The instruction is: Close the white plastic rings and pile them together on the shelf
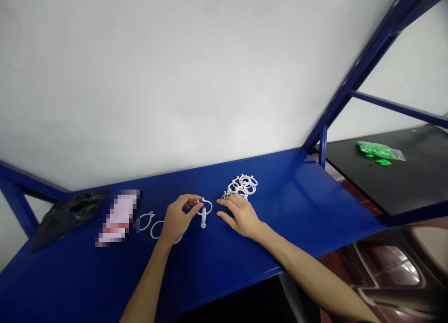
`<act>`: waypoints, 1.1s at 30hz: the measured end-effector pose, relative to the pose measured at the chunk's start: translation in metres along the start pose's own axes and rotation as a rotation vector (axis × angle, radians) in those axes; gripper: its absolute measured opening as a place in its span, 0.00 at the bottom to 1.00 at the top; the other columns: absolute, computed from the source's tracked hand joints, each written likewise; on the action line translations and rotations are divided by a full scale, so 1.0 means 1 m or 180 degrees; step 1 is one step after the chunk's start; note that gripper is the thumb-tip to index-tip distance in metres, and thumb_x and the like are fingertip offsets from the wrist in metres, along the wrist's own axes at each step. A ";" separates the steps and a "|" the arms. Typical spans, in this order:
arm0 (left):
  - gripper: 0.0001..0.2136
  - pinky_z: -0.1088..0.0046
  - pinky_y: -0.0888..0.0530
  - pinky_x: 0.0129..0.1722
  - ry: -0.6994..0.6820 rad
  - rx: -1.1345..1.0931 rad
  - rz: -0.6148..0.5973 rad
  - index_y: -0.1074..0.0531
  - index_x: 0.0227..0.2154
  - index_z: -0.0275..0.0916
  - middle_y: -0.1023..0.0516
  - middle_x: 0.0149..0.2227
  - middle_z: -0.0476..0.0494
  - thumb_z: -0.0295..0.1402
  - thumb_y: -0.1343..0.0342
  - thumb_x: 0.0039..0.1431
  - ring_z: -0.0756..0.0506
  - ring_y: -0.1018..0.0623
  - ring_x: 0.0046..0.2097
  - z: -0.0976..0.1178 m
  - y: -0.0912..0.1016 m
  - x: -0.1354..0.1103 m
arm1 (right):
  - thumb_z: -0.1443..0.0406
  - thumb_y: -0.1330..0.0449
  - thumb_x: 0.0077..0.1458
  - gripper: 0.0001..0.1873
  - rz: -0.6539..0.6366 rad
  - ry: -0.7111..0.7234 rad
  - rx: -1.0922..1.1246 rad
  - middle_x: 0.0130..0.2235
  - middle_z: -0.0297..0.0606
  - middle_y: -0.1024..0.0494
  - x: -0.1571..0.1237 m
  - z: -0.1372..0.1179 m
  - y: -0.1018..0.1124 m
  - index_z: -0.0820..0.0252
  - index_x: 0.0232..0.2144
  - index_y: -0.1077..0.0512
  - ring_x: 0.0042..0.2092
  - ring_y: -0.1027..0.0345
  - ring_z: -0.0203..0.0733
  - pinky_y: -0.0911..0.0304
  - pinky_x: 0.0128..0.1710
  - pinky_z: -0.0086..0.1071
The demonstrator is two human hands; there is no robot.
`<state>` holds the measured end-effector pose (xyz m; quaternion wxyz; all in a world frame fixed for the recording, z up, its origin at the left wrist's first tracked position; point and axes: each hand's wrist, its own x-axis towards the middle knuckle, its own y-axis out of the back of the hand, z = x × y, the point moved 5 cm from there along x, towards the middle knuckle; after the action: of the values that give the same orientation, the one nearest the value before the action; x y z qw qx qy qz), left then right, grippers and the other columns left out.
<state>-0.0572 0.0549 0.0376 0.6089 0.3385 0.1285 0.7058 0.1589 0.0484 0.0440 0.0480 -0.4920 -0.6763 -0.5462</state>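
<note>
My left hand (179,216) pinches the edge of a white plastic ring (211,206) between thumb and fingertips. A small whitish piece with a hole at its lower end (203,219) hangs or lies at the ring's lower side; whether it is joined to the ring I cannot tell. To the right, my right hand (241,214) is held low with thumb and fingers apart, and nothing shows in it. Just beyond its fingers lies a pile of similar white rings (249,185) with small knobs. Left of my left hand are a few more rings (146,221), one partly hidden by the wrist.
The blue table (224,262) meets a white wall. A black plastic bag (66,215) and a blurred-out pink item (119,218) lie at the left. On a black table at right sits a clear bag of green pieces (378,150). A brown chair (392,267) stands lower right.
</note>
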 end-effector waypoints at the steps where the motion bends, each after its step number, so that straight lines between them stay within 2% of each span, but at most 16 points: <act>1: 0.12 0.71 0.25 0.36 -0.0003 -0.0096 -0.0067 0.22 0.38 0.42 0.21 0.30 0.49 0.44 0.39 0.57 0.49 0.24 0.31 0.003 -0.005 -0.001 | 0.58 0.42 0.66 0.16 -0.0052 0.0011 0.0048 0.43 0.45 0.21 -0.001 -0.003 -0.003 0.61 0.51 0.29 0.43 0.29 0.47 0.30 0.44 0.42; 5: 0.11 0.71 0.24 0.36 0.0023 -0.0425 -0.0326 0.23 0.37 0.41 0.21 0.29 0.50 0.42 0.39 0.58 0.49 0.23 0.31 0.010 -0.022 -0.006 | 0.62 0.44 0.68 0.12 0.0019 -0.0180 0.0421 0.40 0.43 0.21 -0.004 -0.002 -0.009 0.59 0.50 0.30 0.40 0.27 0.44 0.29 0.41 0.37; 7: 0.12 0.69 0.24 0.39 0.0059 -0.0504 -0.0447 0.24 0.42 0.42 0.20 0.34 0.48 0.42 0.39 0.57 0.47 0.21 0.35 0.010 -0.028 -0.008 | 0.65 0.45 0.68 0.09 0.0122 -0.0300 0.0585 0.38 0.41 0.21 -0.005 0.004 -0.009 0.58 0.48 0.29 0.39 0.27 0.42 0.29 0.40 0.35; 10: 0.28 0.65 0.24 0.48 -0.0020 -0.0476 -0.0818 0.31 0.57 0.45 0.19 0.47 0.44 0.41 0.34 0.53 0.44 0.21 0.47 0.011 -0.039 -0.013 | 0.66 0.44 0.67 0.07 0.0228 -0.0336 0.0700 0.38 0.40 0.21 -0.006 0.009 -0.006 0.57 0.46 0.29 0.39 0.27 0.42 0.30 0.40 0.35; 12: 0.34 0.61 0.26 0.53 -0.0097 -0.0304 -0.1031 0.35 0.61 0.47 0.21 0.52 0.43 0.41 0.33 0.51 0.42 0.22 0.52 0.012 -0.044 -0.017 | 0.67 0.45 0.67 0.08 0.0249 -0.0280 0.0729 0.39 0.40 0.21 -0.005 0.010 -0.003 0.56 0.46 0.29 0.40 0.27 0.42 0.30 0.42 0.36; 16: 0.26 0.59 0.27 0.53 -0.0227 0.0035 -0.1032 0.30 0.57 0.47 0.20 0.48 0.44 0.38 0.36 0.54 0.42 0.21 0.49 0.016 -0.041 -0.017 | 0.66 0.45 0.68 0.08 0.0229 -0.0167 0.0535 0.38 0.40 0.22 -0.004 0.010 0.001 0.56 0.46 0.27 0.40 0.28 0.42 0.30 0.42 0.37; 22: 0.20 0.59 0.28 0.55 -0.0326 0.0168 -0.0783 0.30 0.55 0.46 0.20 0.50 0.45 0.31 0.44 0.59 0.43 0.23 0.51 0.012 -0.022 -0.010 | 0.65 0.46 0.68 0.11 0.0134 -0.0059 0.0141 0.37 0.41 0.23 -0.005 0.012 0.001 0.56 0.46 0.24 0.39 0.30 0.43 0.31 0.40 0.38; 25: 0.23 0.52 0.32 0.58 -0.0406 0.0677 -0.0509 0.28 0.53 0.45 0.21 0.52 0.43 0.25 0.45 0.53 0.38 0.26 0.55 0.006 -0.015 -0.009 | 0.65 0.46 0.68 0.10 0.0177 -0.0163 0.0330 0.37 0.41 0.23 -0.005 0.013 0.001 0.57 0.46 0.25 0.39 0.28 0.43 0.30 0.41 0.37; 28: 0.22 0.44 0.39 0.63 -0.0521 0.1022 -0.0275 0.26 0.52 0.46 0.23 0.55 0.42 0.27 0.42 0.53 0.33 0.33 0.62 0.009 -0.013 -0.010 | 0.66 0.46 0.68 0.09 0.0245 -0.0317 0.0644 0.39 0.41 0.23 -0.005 0.012 0.000 0.57 0.45 0.26 0.38 0.26 0.40 0.28 0.40 0.34; 30: 0.16 0.47 0.36 0.62 -0.0597 0.0804 -0.0367 0.24 0.49 0.46 0.21 0.52 0.42 0.33 0.41 0.57 0.35 0.32 0.61 0.016 -0.018 -0.011 | 0.66 0.45 0.68 0.07 0.0292 -0.0360 0.0746 0.38 0.40 0.23 -0.006 0.011 -0.001 0.57 0.44 0.27 0.35 0.27 0.38 0.29 0.37 0.32; 33: 0.08 0.60 0.26 0.52 -0.0484 0.0170 -0.0569 0.21 0.40 0.45 0.18 0.42 0.44 0.39 0.43 0.62 0.41 0.23 0.49 0.025 -0.029 -0.011 | 0.65 0.45 0.67 0.06 0.0321 -0.0368 0.0805 0.36 0.39 0.24 -0.008 0.010 -0.003 0.57 0.42 0.28 0.33 0.29 0.38 0.30 0.35 0.32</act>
<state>-0.0188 0.0449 0.0352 0.6682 0.3944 0.1304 0.6173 0.1655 0.0514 0.0336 0.0979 -0.5459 -0.7158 -0.4243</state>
